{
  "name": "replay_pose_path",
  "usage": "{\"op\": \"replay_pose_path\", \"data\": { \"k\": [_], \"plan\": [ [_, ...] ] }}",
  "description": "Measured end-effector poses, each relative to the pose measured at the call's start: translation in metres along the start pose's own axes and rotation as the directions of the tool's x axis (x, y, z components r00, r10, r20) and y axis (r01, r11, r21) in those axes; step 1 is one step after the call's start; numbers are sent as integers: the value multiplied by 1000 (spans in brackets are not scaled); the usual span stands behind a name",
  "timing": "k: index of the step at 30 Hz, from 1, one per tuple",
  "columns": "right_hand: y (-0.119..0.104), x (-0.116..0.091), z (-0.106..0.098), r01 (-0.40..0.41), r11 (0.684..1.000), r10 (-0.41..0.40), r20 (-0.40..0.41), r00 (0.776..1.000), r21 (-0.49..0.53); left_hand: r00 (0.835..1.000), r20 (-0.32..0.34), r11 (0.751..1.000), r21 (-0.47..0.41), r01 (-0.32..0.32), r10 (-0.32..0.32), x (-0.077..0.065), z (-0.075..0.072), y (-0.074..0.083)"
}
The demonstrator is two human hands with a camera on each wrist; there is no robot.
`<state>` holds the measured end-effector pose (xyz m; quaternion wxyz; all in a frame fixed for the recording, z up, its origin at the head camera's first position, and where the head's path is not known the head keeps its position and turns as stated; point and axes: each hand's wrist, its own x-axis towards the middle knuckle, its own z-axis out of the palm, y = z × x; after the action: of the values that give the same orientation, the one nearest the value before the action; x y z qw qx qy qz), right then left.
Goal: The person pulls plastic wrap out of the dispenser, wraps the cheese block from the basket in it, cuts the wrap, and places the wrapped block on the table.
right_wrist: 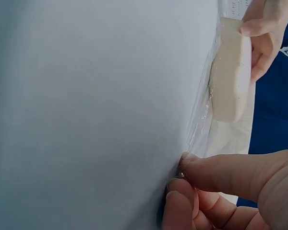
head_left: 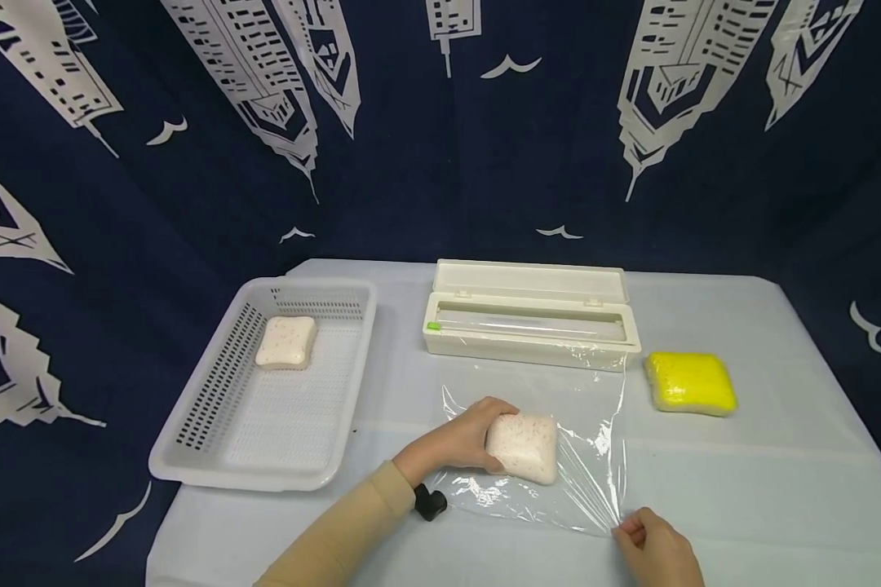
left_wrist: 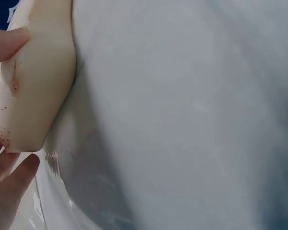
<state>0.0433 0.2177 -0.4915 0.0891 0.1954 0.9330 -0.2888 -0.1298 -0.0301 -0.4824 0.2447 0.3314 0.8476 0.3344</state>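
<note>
A white, brown-speckled block with rounded corners [head_left: 526, 448] lies on a sheet of clear plastic wrap [head_left: 591, 489] in the head view. My left hand [head_left: 470, 438] grips the block's left side, thumb near and fingers on the far side. In the left wrist view, fingers hold the thick pale edge of the block [left_wrist: 41, 91]. My right hand [head_left: 658, 548] pinches the near right corner of the wrap between thumb and index finger, and creases run from there towards the block. The right wrist view shows this pinch up close, with the film [right_wrist: 201, 120] pulled taut.
Behind the sheet stands a cream wrap dispenser [head_left: 529, 352], lid raised, film running out of its front. A yellow block in shiny film [head_left: 690, 383] sits to the right. On the left, a white basket [head_left: 356, 367] holds another speckled block [head_left: 286, 342]. A small black object [head_left: 431, 503] shows by the left wrist.
</note>
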Motion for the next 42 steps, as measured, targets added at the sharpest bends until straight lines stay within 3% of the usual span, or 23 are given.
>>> {"op": "replay_pose_path", "data": {
  "k": [7,14,17,21,26,33,37,39,40,42],
  "plan": [
    [1,0,4,-6,1000,6,5,1000,-1,1000,-13,992,126,-9,10,-9,-2,-2],
    [-2,-2,6,-11,1000,11,-38,999,1,994,-108,996,93,18,-8,-53,-27,0],
    [-3,-3,5,-1,1000,1,-58,998,13,996,-80,984,174,46,-32,-73,-30,-6],
    [-3,-4,2,6,1000,-5,-37,999,24,999,-13,958,283,47,-45,-90,-21,-19],
    [-5,-4,0,5,999,-5,-8,1000,41,999,-18,952,304,39,-36,-96,-9,-30],
    [-4,-3,-2,1,999,-3,35,999,46,998,-70,960,281,13,7,-96,-5,-36],
    [-1,-4,-5,24,1000,-23,-21,1000,19,993,-120,963,268,17,16,-101,-7,-36],
    [0,-4,-6,84,996,-83,-104,991,7,984,-172,966,259,8,38,-104,-9,-36],
    [0,-5,-6,129,992,-127,-161,979,-2,977,-204,965,261,0,55,-105,-10,-35],
    [0,-5,-6,237,971,-238,-284,929,-38,956,-274,963,269,-29,105,-107,-11,-35]
  ]
}}
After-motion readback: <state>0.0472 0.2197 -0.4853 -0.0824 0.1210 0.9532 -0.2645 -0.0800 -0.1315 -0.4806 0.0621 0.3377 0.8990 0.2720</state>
